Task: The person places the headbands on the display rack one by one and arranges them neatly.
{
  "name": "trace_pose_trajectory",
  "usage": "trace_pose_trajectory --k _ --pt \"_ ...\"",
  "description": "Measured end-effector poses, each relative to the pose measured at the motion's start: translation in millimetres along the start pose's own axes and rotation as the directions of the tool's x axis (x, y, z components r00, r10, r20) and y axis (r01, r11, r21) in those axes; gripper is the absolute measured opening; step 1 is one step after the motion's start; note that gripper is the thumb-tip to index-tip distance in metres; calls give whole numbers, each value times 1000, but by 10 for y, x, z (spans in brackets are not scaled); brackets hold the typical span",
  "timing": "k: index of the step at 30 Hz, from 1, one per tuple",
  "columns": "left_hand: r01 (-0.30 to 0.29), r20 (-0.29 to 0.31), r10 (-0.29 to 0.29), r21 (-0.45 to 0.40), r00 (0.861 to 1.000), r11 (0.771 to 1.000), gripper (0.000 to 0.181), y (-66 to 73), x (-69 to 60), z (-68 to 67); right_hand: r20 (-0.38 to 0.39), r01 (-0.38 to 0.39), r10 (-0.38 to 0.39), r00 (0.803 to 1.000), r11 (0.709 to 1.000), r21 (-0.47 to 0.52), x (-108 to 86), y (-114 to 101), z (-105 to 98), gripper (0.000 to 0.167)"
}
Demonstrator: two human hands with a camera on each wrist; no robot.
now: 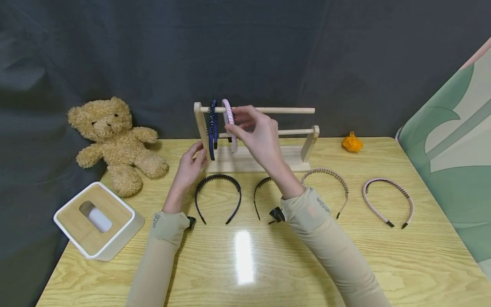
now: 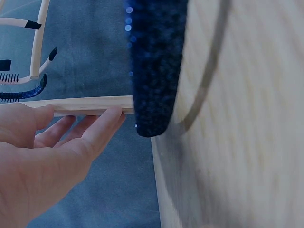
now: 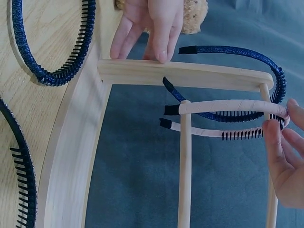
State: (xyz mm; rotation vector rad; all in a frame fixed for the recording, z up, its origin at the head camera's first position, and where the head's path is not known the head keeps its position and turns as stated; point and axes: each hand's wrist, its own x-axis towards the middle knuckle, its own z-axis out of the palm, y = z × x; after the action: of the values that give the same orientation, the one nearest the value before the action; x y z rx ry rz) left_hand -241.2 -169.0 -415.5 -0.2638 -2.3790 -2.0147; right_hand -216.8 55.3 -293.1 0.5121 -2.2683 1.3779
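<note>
**Fingers (image 1: 244, 111) of right hand (image 1: 261, 135) pinch pink headband (image 1: 229, 115) on rack's (image 1: 245, 162) upper rod (image 1: 291, 110)**

Left hand's (image 1: 189, 164) fingers, loosely extended, touch the rack's upright (image 1: 200, 123). A glossy wood-grain table (image 1: 211, 260) lies beneath the rack; dark cloth (image 1: 245, 51) hangs behind it; a teddy bear (image 1: 116, 147) sits left of it.

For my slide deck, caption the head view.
Fingers of the right hand hold a pink headband over a wooden rack's upper rod, beside a dark blue headband.

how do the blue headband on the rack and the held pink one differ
The blue headband is dark and glittery; the pink headband is pale. The blue headband hangs ungripped nearer the left upright; the right hand pinches the pink headband. Both have comb teeth and black tips.
</note>
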Motion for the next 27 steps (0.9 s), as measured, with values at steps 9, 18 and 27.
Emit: trace_pose_trajectory --k 9,18,27 --pt "2 16 -2 -4 1000 1000 46 -14 6 -14 -35 35 -34 999 999 27 -53 37 -59 35" --pt "6 10 -6 7 1000 1000 46 -7 8 -7 -60 50 -47 997 998 47 -168 25 -277 35" --pt "11 14 -11 16 1000 1000 47 -7 3 -9 -81 97 -96 992 995 14 -318 34 -682 36"
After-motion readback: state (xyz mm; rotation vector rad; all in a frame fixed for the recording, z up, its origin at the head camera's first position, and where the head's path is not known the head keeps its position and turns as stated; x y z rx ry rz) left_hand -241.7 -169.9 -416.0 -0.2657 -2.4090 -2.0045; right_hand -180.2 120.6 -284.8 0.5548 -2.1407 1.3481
